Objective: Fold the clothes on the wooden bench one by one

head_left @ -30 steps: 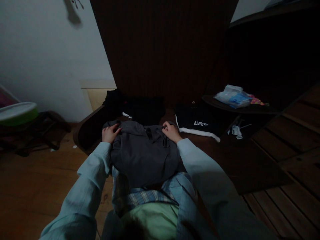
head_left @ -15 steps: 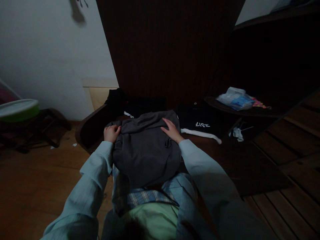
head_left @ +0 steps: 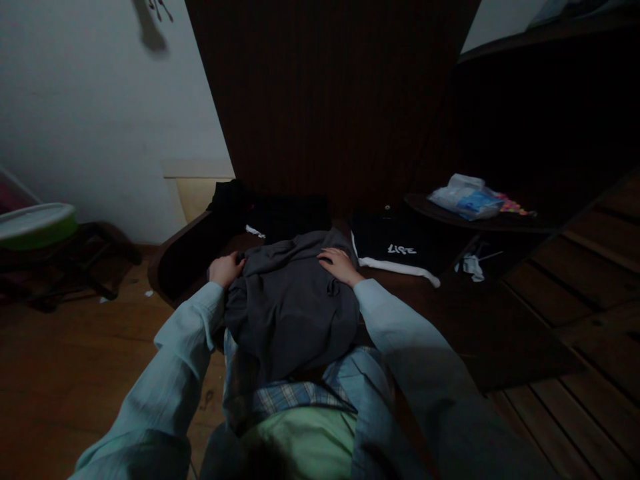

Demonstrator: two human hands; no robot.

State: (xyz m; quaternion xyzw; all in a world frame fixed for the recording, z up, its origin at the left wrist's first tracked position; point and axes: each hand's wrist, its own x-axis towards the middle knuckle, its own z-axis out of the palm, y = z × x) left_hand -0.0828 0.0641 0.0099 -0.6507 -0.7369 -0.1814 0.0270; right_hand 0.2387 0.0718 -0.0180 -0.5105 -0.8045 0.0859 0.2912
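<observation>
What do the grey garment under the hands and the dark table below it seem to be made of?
The grey garment looks like soft matte knit fabric, perhaps cotton: it folds and creases loosely. The table seems dark brown wood with a faint sheen; the grain is too dim to see.

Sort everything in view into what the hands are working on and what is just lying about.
In hand: grey garment, gripped at its edge by the left hand and pressed flat by the right hand.
Lying about: black LIFE shirt, dark clothes behind, plastic bag, green basin.
</observation>
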